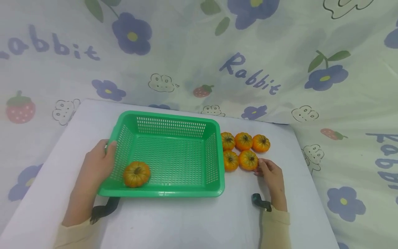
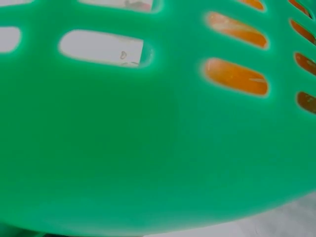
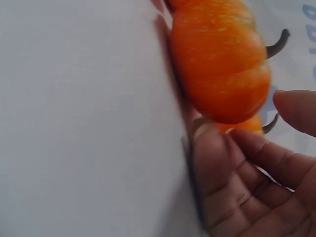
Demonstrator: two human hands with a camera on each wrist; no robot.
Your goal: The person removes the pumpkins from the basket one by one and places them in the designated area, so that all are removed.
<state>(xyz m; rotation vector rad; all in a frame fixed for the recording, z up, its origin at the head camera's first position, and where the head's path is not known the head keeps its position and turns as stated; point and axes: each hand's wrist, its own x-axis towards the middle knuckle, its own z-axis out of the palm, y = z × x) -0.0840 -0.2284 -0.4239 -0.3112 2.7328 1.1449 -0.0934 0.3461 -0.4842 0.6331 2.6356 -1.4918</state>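
Note:
My left hand (image 1: 98, 160) grips the left rim of a green plastic basket (image 1: 174, 190), thumb over the edge. One small orange pumpkin (image 1: 136, 174) sits in the basket's near left corner. Close up in the left wrist view, the basket's slotted wall (image 2: 123, 133) fills the picture, with orange showing through some slots. To the right of the basket, my right hand (image 1: 271, 174) is at the right side of the front-row end pumpkin (image 1: 248, 160). The right wrist view has the fingertips (image 3: 212, 158) low beside this pumpkin (image 3: 219, 59), the thumb apart from it.
Several more pumpkins (image 1: 244, 141) stand in two rows against the basket's right side, on a white-covered table (image 1: 180, 221). Behind the table hangs a patterned cloth (image 1: 186, 62) with flowers and rabbits. A dark wrist-worn device (image 1: 260, 202) is strapped at the right wrist.

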